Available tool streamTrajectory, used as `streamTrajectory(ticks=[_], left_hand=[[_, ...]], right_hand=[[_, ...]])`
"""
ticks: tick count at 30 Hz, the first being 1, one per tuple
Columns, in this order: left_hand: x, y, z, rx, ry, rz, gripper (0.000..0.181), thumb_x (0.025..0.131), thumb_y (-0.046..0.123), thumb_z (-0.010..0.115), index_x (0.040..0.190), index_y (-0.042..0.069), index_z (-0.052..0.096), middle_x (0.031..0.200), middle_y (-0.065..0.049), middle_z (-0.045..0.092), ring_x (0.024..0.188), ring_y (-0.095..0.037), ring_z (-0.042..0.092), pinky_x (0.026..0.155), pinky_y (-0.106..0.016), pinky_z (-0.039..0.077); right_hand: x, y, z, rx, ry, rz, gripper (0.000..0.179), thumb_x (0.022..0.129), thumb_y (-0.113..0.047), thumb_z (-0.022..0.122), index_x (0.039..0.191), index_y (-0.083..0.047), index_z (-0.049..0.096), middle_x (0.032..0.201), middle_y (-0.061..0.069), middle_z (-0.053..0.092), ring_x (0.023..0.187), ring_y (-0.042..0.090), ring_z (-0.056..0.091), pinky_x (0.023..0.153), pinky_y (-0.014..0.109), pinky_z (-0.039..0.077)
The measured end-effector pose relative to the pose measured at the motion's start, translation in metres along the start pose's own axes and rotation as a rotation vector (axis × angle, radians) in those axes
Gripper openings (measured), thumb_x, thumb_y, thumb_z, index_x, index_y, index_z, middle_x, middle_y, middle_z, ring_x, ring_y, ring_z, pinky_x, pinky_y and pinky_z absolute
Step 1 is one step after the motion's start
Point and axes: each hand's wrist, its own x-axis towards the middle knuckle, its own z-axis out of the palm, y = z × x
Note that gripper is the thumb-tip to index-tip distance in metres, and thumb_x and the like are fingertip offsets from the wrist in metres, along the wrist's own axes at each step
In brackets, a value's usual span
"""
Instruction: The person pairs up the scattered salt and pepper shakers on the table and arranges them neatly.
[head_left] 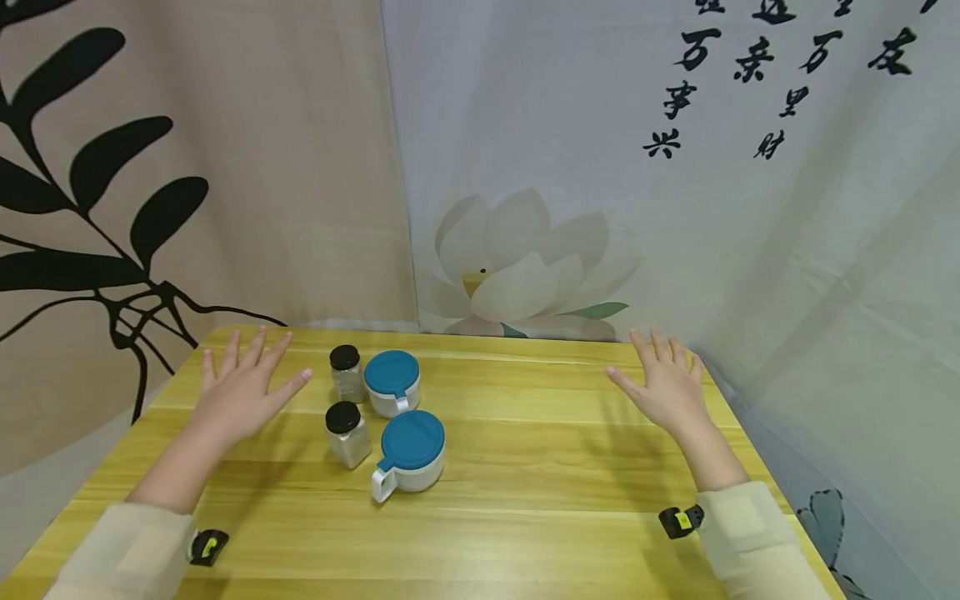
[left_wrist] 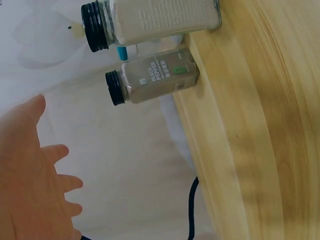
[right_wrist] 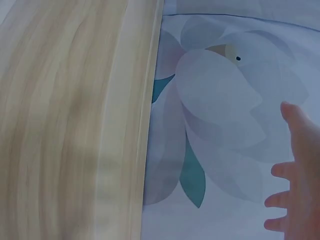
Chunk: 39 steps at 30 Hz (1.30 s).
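Observation:
My left hand (head_left: 238, 392) is held over the left side of the table with fingers spread, holding nothing. Nearest to it stand two square glass spice jars with black lids: a rear pepper jar (head_left: 348, 383) and a front jar (head_left: 350, 446). In the left wrist view the label on one jar (left_wrist: 160, 77) reads black pepper. Right of the jars are two white pots with blue lids, a rear pot (head_left: 392, 383) and a front pot (head_left: 409, 454), each with a white handle. Over the table's right side my right hand (head_left: 666, 385) spreads its fingers, also holding nothing.
The wooden table (head_left: 540, 467) has light yellow grain. Behind it hangs a cloth backdrop (head_left: 525, 125) printed with a lotus, dark leaves and black characters. Each wrist wears a small black strap device, such as the right one (head_left: 681, 522).

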Motion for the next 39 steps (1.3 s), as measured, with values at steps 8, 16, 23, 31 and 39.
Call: streamTrajectory(ticks=[8, 16, 23, 31, 39], left_hand=[[-0.005, 0.001, 0.0, 0.005, 0.021, 0.011, 0.08, 0.096, 0.062, 0.034, 0.154, 0.01, 0.015, 0.154, -0.028, 0.001, 0.137, -0.044, -0.021, 0.097, -0.057, -0.028], [-0.009, 0.005, 0.0, -0.002, 0.043, 0.018, 0.08, 0.096, 0.061, 0.037, 0.154, 0.009, 0.017, 0.154, -0.029, 0.004, 0.137, -0.046, -0.017, 0.098, -0.059, -0.026], [-0.012, 0.009, 0.0, -0.017, 0.075, 0.03, 0.079, 0.096, 0.06, 0.039, 0.153, 0.009, 0.019, 0.154, -0.028, 0.005, 0.138, -0.045, -0.016, 0.099, -0.059, -0.024], [-0.016, 0.014, 0.001, -0.042, 0.108, 0.042, 0.079, 0.095, 0.058, 0.043, 0.153, 0.009, 0.021, 0.154, -0.028, 0.006, 0.139, -0.045, -0.013, 0.101, -0.06, -0.022], [-0.018, 0.019, 0.003, -0.077, 0.132, 0.052, 0.079, 0.095, 0.057, 0.046, 0.153, 0.009, 0.022, 0.155, -0.026, 0.006, 0.139, -0.044, -0.012, 0.101, -0.06, -0.021]], right_hand=[[-0.002, -0.01, -0.002, -0.011, 0.031, -0.022, 0.086, 0.09, -0.066, 0.045, 0.153, -0.012, 0.022, 0.153, 0.027, 0.016, 0.137, 0.051, 0.008, 0.099, 0.073, 0.0], [-0.005, -0.02, -0.003, -0.012, 0.058, -0.046, 0.085, 0.09, -0.065, 0.047, 0.153, -0.011, 0.024, 0.153, 0.025, 0.018, 0.136, 0.05, 0.011, 0.1, 0.072, 0.002], [-0.009, -0.03, -0.003, 0.008, 0.085, -0.062, 0.085, 0.09, -0.064, 0.048, 0.151, -0.01, 0.027, 0.152, 0.025, 0.019, 0.137, 0.048, 0.012, 0.101, 0.071, 0.004], [-0.012, -0.042, -0.003, 0.04, 0.103, -0.086, 0.085, 0.09, -0.063, 0.049, 0.153, -0.012, 0.023, 0.153, 0.025, 0.019, 0.137, 0.048, 0.012, 0.101, 0.071, 0.004], [-0.015, -0.051, 0.003, 0.07, 0.116, -0.091, 0.087, 0.089, -0.063, 0.051, 0.153, -0.011, 0.023, 0.152, 0.025, 0.02, 0.136, 0.047, 0.014, 0.103, 0.07, 0.003]])
